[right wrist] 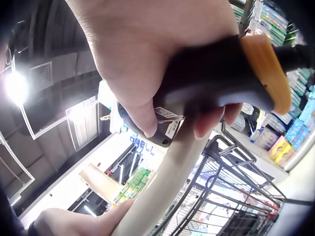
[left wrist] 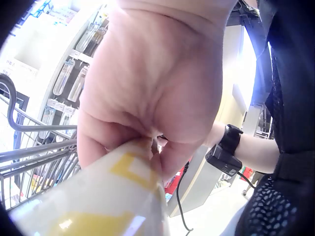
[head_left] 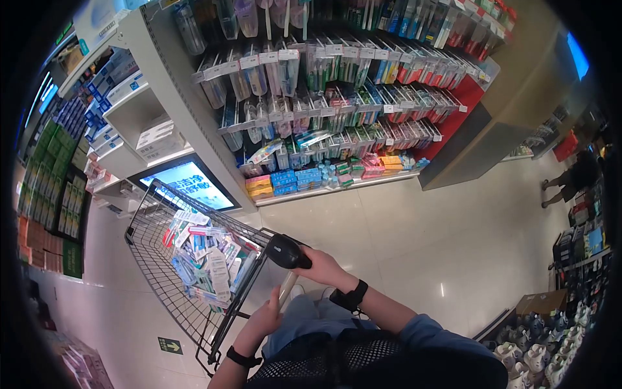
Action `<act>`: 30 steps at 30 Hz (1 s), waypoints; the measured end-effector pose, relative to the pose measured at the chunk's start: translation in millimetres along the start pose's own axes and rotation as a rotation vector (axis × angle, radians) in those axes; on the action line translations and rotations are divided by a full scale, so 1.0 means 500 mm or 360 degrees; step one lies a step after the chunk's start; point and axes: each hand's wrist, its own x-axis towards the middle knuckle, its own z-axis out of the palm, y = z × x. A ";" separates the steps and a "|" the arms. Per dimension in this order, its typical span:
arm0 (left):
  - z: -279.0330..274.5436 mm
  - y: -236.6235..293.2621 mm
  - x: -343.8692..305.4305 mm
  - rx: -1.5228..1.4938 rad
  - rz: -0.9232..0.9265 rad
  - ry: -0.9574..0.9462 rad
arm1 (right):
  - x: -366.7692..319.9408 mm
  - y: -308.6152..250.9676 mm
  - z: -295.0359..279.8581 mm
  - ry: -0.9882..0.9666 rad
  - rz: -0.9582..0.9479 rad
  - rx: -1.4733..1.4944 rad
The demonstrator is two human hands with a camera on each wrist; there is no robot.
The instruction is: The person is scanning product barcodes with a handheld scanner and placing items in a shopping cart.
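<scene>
A wire shopping cart [head_left: 160, 283] stands ahead and to the left, heaped with small blister packages [head_left: 217, 269] that look like toothbrushes. My left hand [head_left: 262, 321] grips the cart's pale handle bar [head_left: 287, 290], its fingers curled round it in the left wrist view. The right hand [head_left: 326, 269] holds the dark end piece [right wrist: 206, 73] of the handle, beside an orange ring [right wrist: 268, 73]. A rounded black housing [head_left: 284, 250] sits at that corner, and in the right wrist view my right thumb lies against it.
Beyond the cart, a display rack [head_left: 324, 117] holds hanging toothbrush packs and small boxes. A lit screen [head_left: 188, 183] is set into the shelf end by the cart. A wide column [head_left: 486, 142] stands right. Shoes [head_left: 534, 356] fill the lower right; a person [head_left: 580, 175] stands far right.
</scene>
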 end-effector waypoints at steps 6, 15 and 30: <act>0.027 -0.039 -0.010 0.0020 0.0160 -0.0318 | -0.049 0.021 0.035 0.0088 0.0097 -0.0027; 0.004 -0.067 -0.081 0.0104 0.0359 -0.0516 | -0.110 0.018 0.140 0.0467 0.0073 0.0234; 0.048 -0.120 -0.189 0.0273 0.0516 -0.0613 | -0.272 -0.047 0.244 0.0585 0.0247 0.0364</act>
